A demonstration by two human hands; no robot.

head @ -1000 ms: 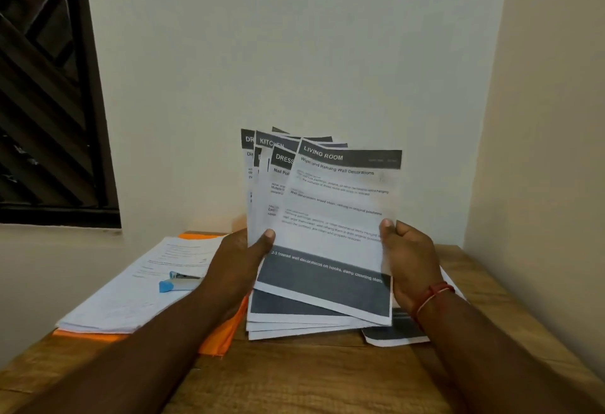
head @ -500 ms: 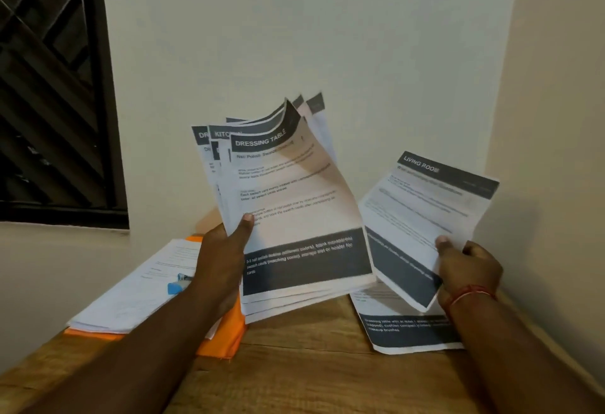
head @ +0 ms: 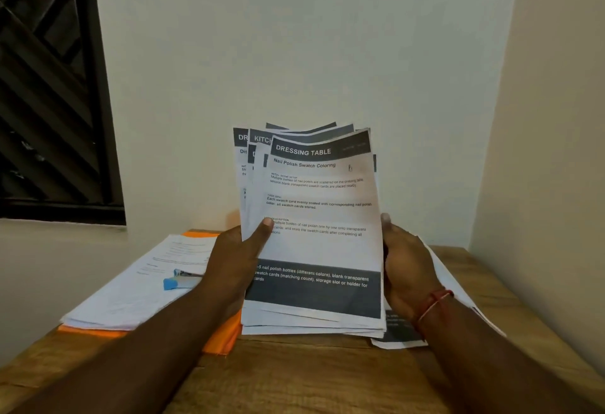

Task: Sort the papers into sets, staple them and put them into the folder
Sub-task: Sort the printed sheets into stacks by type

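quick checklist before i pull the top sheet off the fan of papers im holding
1. Heading readable: ok, front sheet reads DRESSING TABLE.
2. Grip of left hand on held stack: ok, thumb across the front.
3. Grip of right hand at the stack's right edge: ok, thumb on the front sheet.
4. Matching pile on the table: cannot tell; loose sheets under the right wrist show only a dark footer.
5. Tool to hand: ok, stapler lies on the paper pile over the orange folder.
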